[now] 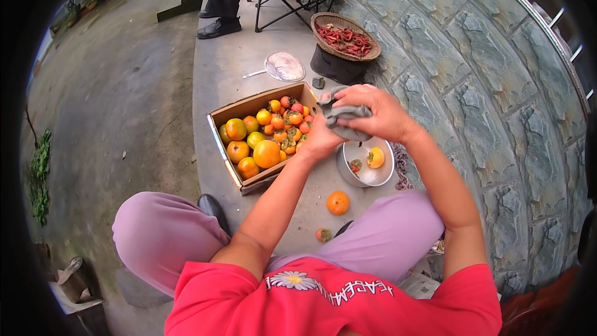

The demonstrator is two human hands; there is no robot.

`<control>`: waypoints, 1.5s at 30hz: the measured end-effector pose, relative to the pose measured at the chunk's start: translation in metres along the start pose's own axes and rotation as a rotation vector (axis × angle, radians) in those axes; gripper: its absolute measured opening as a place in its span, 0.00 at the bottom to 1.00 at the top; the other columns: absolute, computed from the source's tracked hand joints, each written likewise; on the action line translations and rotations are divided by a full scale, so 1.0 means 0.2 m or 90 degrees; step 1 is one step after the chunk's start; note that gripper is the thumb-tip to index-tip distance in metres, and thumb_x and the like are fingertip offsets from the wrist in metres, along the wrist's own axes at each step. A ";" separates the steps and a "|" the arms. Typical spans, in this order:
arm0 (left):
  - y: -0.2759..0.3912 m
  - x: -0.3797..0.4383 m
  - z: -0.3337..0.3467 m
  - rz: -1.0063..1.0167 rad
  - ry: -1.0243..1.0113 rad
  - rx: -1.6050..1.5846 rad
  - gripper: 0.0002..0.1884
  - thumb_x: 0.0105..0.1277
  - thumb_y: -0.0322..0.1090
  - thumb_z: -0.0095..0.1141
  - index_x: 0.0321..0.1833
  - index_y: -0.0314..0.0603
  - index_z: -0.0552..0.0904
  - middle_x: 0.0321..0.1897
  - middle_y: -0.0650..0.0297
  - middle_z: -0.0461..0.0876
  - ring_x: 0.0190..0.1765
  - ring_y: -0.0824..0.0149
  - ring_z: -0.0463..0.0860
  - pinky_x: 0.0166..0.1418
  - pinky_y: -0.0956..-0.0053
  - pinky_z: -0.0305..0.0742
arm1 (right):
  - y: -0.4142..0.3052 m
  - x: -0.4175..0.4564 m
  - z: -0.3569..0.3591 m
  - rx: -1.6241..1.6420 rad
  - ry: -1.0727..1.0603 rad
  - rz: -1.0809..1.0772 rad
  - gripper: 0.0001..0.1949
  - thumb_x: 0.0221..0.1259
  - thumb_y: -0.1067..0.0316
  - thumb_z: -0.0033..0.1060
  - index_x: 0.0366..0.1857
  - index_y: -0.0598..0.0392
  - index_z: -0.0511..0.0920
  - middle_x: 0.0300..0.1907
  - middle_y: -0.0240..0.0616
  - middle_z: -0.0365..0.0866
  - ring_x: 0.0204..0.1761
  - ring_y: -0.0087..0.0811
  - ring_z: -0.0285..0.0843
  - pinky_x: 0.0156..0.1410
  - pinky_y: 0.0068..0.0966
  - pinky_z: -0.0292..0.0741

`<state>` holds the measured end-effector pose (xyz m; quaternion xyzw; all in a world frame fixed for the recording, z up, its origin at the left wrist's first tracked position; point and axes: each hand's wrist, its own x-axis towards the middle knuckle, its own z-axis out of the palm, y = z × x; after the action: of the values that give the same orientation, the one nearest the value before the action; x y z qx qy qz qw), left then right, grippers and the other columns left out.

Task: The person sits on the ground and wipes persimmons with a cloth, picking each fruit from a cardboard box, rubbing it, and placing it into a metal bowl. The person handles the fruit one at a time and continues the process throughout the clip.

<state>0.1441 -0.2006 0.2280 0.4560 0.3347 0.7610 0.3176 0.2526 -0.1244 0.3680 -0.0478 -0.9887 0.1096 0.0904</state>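
Observation:
Both my hands meet over the gap between the cardboard box and the metal pot. A grey cloth (347,114) is bunched between them; whether it wraps anything is hidden. My right hand (380,112) grips the cloth from above. My left hand (322,137) is under and beside it, its fingers mostly covered. To the left, the cardboard box (252,98) holds large orange and greenish persimmons (267,154) and many small ones with leafy caps. Below the hands, the metal pot (343,168) holds a yellow-orange persimmon (375,157) and a small reddish piece with a cap.
An orange persimmon (338,202) and a small capped one (323,234) lie on the concrete between my feet. Beyond the box are a hand fan (284,66) and a wicker basket of red chillies (345,41). A person sits on a folding chair (294,4). A stone-faced wall (471,107) runs along the right.

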 end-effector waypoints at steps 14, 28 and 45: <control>-0.33 -0.13 0.09 -0.410 0.137 -0.966 0.34 0.71 0.57 0.57 0.73 0.46 0.71 0.74 0.52 0.69 0.74 0.45 0.70 0.80 0.41 0.62 | 0.18 -0.11 0.16 0.054 0.125 0.056 0.16 0.53 0.75 0.71 0.48 0.54 0.86 0.49 0.42 0.87 0.49 0.45 0.86 0.56 0.32 0.80; -0.30 -0.11 0.04 -0.359 0.105 -0.882 0.35 0.73 0.72 0.44 0.72 0.57 0.72 0.72 0.57 0.74 0.73 0.54 0.74 0.74 0.43 0.70 | 0.14 -0.08 0.29 0.029 -0.004 0.014 0.23 0.58 0.63 0.72 0.59 0.48 0.83 0.66 0.41 0.80 0.68 0.47 0.74 0.74 0.38 0.70; -0.29 -0.05 0.01 -0.343 0.349 -0.841 0.37 0.74 0.75 0.40 0.69 0.54 0.75 0.67 0.61 0.78 0.67 0.57 0.78 0.74 0.54 0.70 | 0.15 -0.06 0.41 0.759 0.180 0.525 0.21 0.63 0.49 0.76 0.51 0.51 0.83 0.45 0.33 0.87 0.43 0.26 0.87 0.42 0.31 0.86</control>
<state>0.1599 -0.1748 0.1773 -0.1311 -0.0234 0.7852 0.6047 0.2516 -0.1141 0.2813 -0.3718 -0.6419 0.6462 0.1794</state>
